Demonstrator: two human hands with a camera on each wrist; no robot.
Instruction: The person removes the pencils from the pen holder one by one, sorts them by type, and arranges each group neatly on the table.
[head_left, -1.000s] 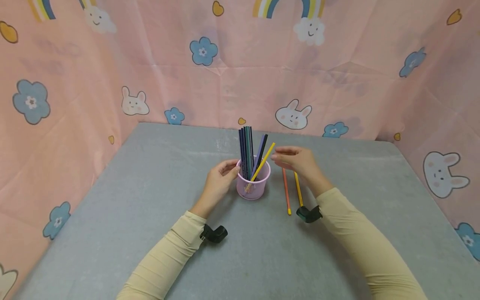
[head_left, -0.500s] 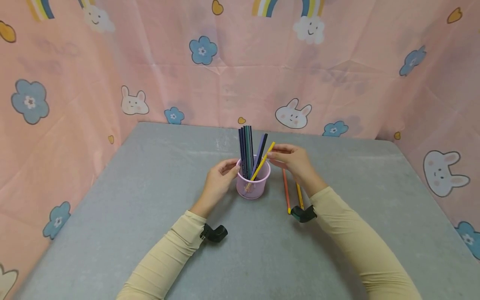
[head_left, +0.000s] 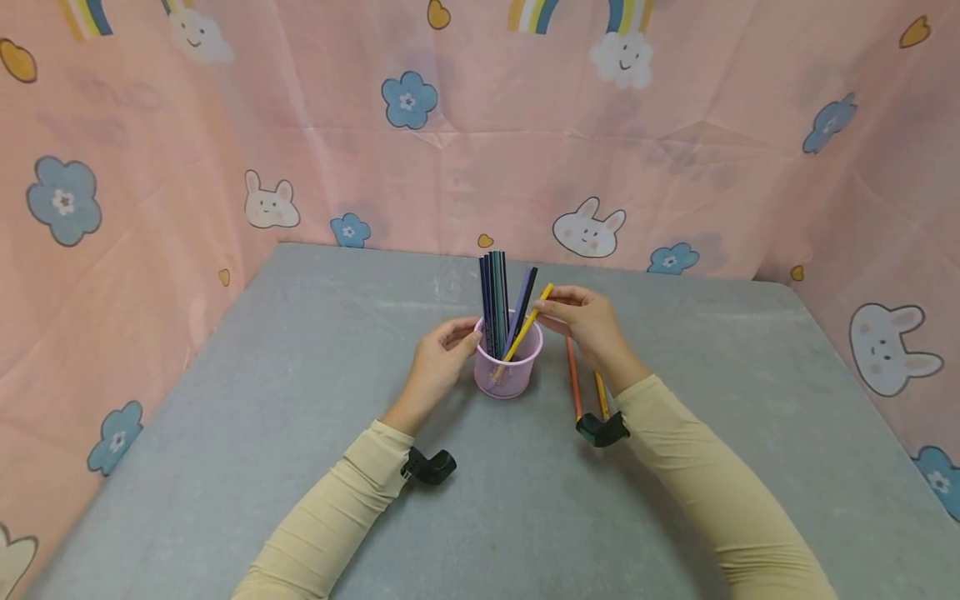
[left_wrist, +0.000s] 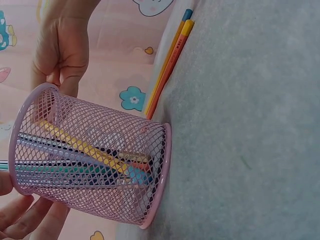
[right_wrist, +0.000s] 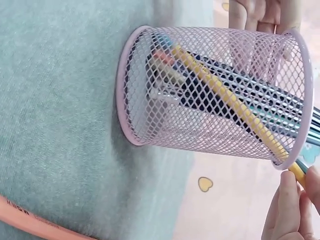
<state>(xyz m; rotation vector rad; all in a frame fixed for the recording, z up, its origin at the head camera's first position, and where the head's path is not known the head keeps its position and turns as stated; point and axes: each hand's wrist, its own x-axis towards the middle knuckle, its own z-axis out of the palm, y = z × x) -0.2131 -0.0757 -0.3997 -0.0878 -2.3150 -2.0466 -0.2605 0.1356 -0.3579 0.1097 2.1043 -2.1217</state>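
Note:
A pink mesh pencil cup (head_left: pixel 504 380) stands upright on the grey table. My left hand (head_left: pixel 438 358) grips its rim from the left side. Several dark pencils (head_left: pixel 492 300) lean together in the cup, with a purple pencil (head_left: pixel 519 304) slanting beside them. Across them tilts a yellow pencil (head_left: pixel 531 320), its blue end low inside the mesh in the right wrist view. My right hand (head_left: pixel 588 321) pinches this pencil near its top, just outside the rim, between thumb (right_wrist: pixel 313 187) and fingers.
Right of the cup, an orange pencil (head_left: pixel 573 375) and another yellow pencil (head_left: pixel 602 396) lie on the table (head_left: pixel 337 333), partly under my right forearm. A pink printed curtain (head_left: pixel 480 167) hangs around the table's back and sides.
My right hand has moved a little left to the yellow pencil's upper end and taken hold of it. The left hand stays at the cup's rim.

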